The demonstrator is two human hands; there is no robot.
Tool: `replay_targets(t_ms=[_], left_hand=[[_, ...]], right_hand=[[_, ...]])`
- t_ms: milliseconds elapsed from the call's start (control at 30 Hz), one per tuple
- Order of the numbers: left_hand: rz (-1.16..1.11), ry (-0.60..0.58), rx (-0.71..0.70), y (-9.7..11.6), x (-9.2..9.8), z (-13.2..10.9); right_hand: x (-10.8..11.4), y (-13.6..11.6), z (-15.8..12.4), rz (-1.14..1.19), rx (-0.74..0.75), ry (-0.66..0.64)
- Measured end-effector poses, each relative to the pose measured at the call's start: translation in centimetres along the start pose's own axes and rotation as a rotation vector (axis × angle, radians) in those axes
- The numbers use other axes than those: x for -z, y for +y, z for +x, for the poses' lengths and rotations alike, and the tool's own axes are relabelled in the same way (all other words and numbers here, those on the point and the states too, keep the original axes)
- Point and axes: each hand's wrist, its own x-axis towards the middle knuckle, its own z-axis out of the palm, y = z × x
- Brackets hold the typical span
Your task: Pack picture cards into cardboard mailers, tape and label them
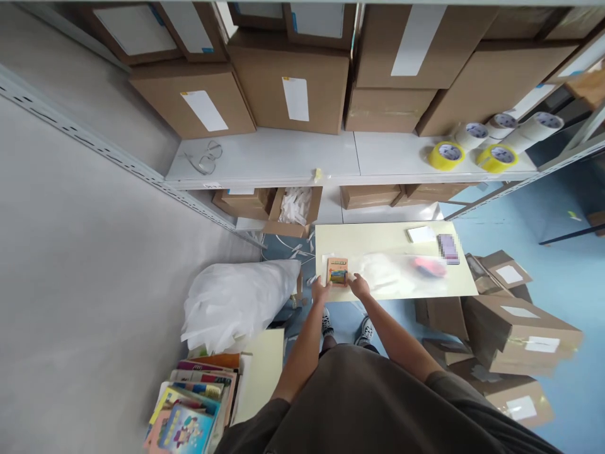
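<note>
A small book (337, 272) with an orange-brown cover and a coloured picture lies at the left end of the pale table (363, 234). My left hand (320, 290) grips its lower left edge, thumb toward the cover. On the opposite side my right hand (359, 286) has its fingers closed at the book's right edge. White, partly clear plastic sheeting or bags (385, 270) spread over the table just right of the book. Beneath or within the plastic shows a blurred pink-red item (430, 267).
A white pad (420, 234) and a pixelated phone-like object (448, 249) lie at the table's right. Shelves hold cartons (293, 88), tape rolls (445, 156) and glasses (208, 157). At left are a stuffed white bag (241, 302) and stacked books (189, 429); cartons (520, 328) crowd the right floor.
</note>
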Motion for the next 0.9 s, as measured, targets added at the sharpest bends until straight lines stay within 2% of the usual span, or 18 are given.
replay_targets(t_ms=[100, 200, 333, 467, 567, 700, 800, 900], left_hand=[[0.050, -0.020, 0.105, -0.4, -0.2, 0.3], [0.055, -0.030, 0.166, 0.1, -0.6, 0.7], [0.013, -0.024, 0.238, 1.2, -1.4, 1.3], [0.012, -0.063, 0.251, 1.7, -1.9, 1.6], [0.009, -0.070, 0.242, 1.7, -1.6, 1.3], [0.007, -0.012, 0.152, 2.0, -0.7, -0.1], [0.030, 0.024, 0.068, 3.0, -0.6, -1.4], [0.065, 0.011, -0.002, 4.5, -1.6, -2.4]], right_hand=[[0.1, 0.6, 0.2, -0.102, 0.168, 0.012], [-0.5, 0.7, -0.1, -0.150, 0.324, -0.096], [-1.5, 0.4, -0.7, -0.250, 0.328, -0.248], [-1.7, 0.2, -0.9, -0.300, 0.307, -0.296], [-1.7, -0.1, -0.9, -0.315, 0.295, -0.310], [-1.9, -0.5, -0.8, -0.293, 0.315, -0.310], [-1.8, -0.7, -0.7, -0.189, 0.366, -0.297], [-1.0, -0.3, -0.7, -0.020, 0.320, -0.225]])
